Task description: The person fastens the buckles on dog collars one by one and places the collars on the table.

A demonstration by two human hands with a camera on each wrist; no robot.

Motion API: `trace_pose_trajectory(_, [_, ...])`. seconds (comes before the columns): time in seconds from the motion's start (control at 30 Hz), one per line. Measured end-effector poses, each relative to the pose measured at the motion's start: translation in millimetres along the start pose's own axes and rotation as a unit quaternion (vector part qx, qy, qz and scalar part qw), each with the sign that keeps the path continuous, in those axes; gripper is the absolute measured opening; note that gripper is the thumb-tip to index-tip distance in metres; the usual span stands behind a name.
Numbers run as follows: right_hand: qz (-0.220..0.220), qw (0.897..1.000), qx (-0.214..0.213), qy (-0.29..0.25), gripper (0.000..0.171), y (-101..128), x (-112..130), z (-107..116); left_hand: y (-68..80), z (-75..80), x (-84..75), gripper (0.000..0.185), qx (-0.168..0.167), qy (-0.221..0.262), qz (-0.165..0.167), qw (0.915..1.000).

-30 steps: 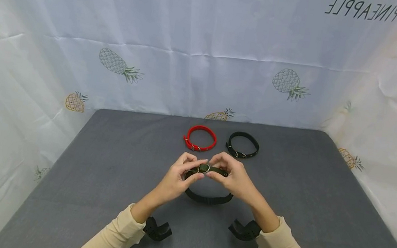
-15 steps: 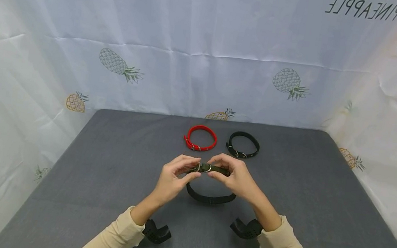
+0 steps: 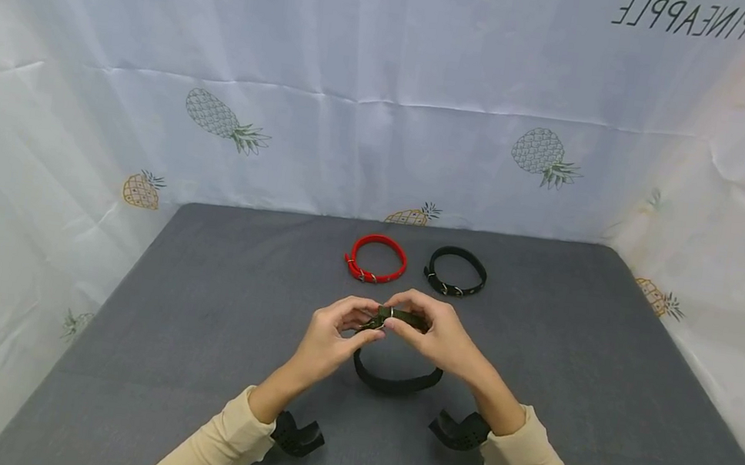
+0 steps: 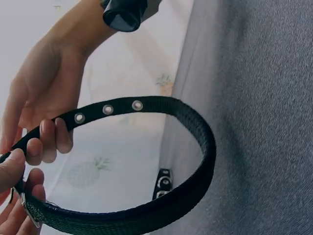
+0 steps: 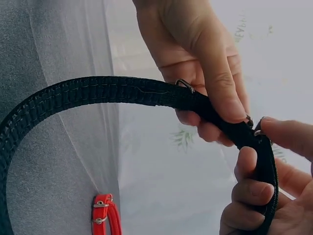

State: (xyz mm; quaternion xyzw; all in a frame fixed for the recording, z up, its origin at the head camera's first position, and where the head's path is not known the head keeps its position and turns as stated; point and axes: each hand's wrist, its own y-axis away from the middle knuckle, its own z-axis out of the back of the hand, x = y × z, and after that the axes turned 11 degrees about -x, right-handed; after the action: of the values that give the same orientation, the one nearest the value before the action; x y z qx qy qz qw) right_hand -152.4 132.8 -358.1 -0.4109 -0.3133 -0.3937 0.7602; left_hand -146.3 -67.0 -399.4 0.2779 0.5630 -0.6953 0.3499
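Note:
Above the table, both hands hold a dark green webbing collar [image 3: 396, 384], looped into a ring that hangs down below them. My left hand [image 3: 326, 339] pinches the strap near the metal buckle between thumb and fingers. My right hand [image 3: 433, 334] grips the strap just right of it, thumb in front and fingers behind. In the left wrist view, metal-rimmed eyelets [image 4: 108, 109] show along the strap by the right hand's fingers, and the buckle [image 4: 28, 208] sits by the left hand. In the right wrist view, a metal ring [image 5: 185, 85] stands on the strap beside the left hand. Fingers partly hide the fastening.
A red collar [image 3: 358, 250] and a black collar [image 3: 435, 262], both buckled into rings, lie farther back on the grey table [image 3: 210, 306]. A white curtain [image 3: 394, 57] with pineapple prints hangs behind. Black camera mounts [image 3: 298, 437] stick out at both wrists.
My left hand has shifted slightly right, closer to the right hand. The collar has turned a little between the fingers, and its hanging loop sits slightly lower. Red and black collars have stayed put.

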Motion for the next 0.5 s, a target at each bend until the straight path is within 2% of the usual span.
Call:
trace_pose_trajectory(0.1, [0.005, 1.0, -0.018, 0.005, 0.014, -0.2, 0.0, -0.1, 0.4, -1.7, 0.8, 0.034, -0.018, 0.029, -0.005, 0.9994])
trace_pose_trajectory(0.23, [0.013, 1.0, -0.017, 0.005, 0.01, -0.2, 0.9, 0.6, 1.0, -2.8, 0.6, 0.033, -0.044, 0.056, -0.013, 0.9973])
trace_pose_trajectory(0.5, [0.02, 0.999, -0.025, 0.011, 0.014, 1.0, 0.8, -2.8, -2.5, -0.4, -1.4, 0.036, -0.044, 0.04, -0.032, 0.9978])
